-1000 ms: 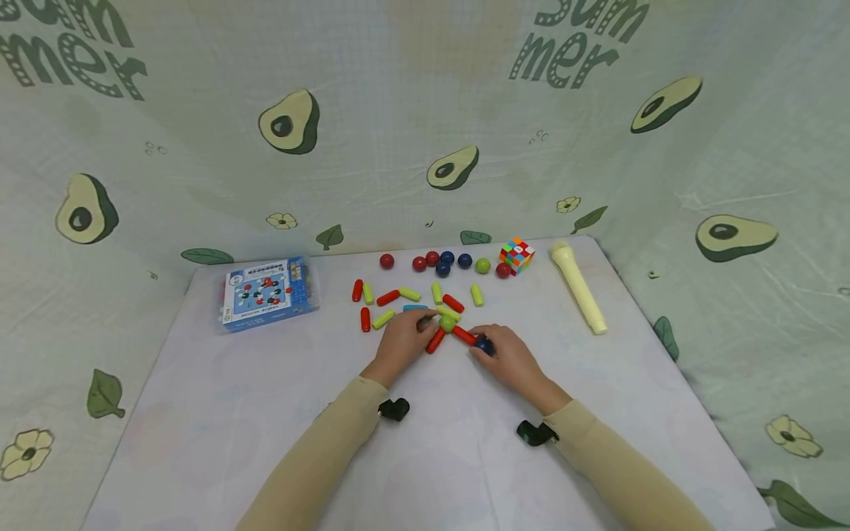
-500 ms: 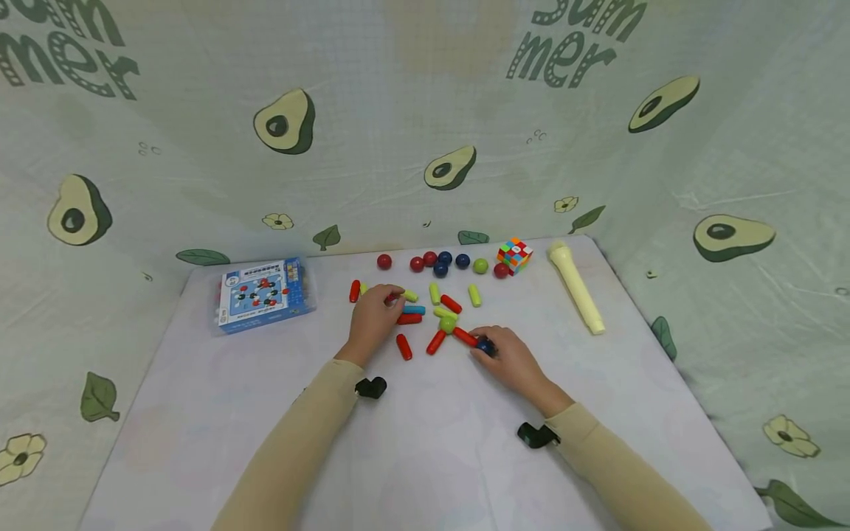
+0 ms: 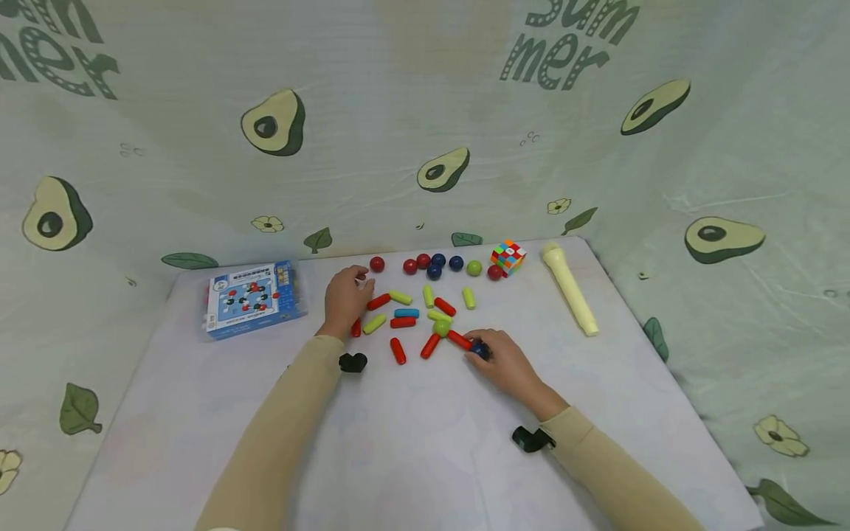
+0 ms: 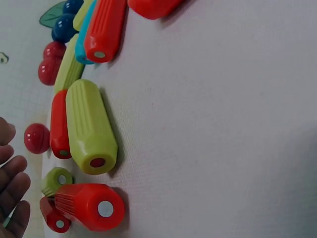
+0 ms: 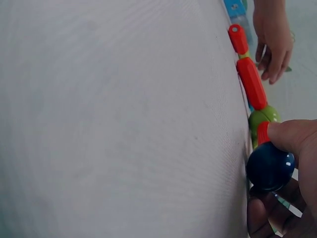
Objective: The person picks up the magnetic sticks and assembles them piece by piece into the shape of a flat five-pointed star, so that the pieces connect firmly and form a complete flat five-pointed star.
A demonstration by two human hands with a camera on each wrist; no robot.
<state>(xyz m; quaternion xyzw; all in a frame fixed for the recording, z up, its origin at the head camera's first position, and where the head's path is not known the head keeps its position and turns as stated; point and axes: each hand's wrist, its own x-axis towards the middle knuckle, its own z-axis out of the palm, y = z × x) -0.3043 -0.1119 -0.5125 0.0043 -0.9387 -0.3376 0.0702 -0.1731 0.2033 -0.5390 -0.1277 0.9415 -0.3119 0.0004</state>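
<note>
My right hand (image 3: 506, 363) grips a dark blue ball (image 5: 270, 166) at the end of a red rod (image 3: 459, 340). That rod joins a lime green ball (image 3: 441, 328), from which another red rod (image 3: 430, 346) and a lime rod (image 3: 439, 316) also extend. My left hand (image 3: 348, 299) is over the left end of the loose rods, its fingers (image 4: 16, 186) loosely bent with nothing between them. Partly hidden by it is a red rod (image 3: 356, 328); a lime rod (image 4: 91, 129) and a red ball (image 4: 37, 138) are close by.
Red and dark blue balls, with one lime ball (image 3: 474, 268), line the back near a puzzle cube (image 3: 508, 257). A blue rod (image 3: 406, 313) and several red and lime rods lie mid-table. A boxed molecule set (image 3: 252, 297) is at left, a pale yellow stick (image 3: 571, 290) at right.
My left hand has moved left and back, away from the lime green ball, uncovering the blue rod and red rods beside it. My right hand keeps its grip on the dark blue ball.
</note>
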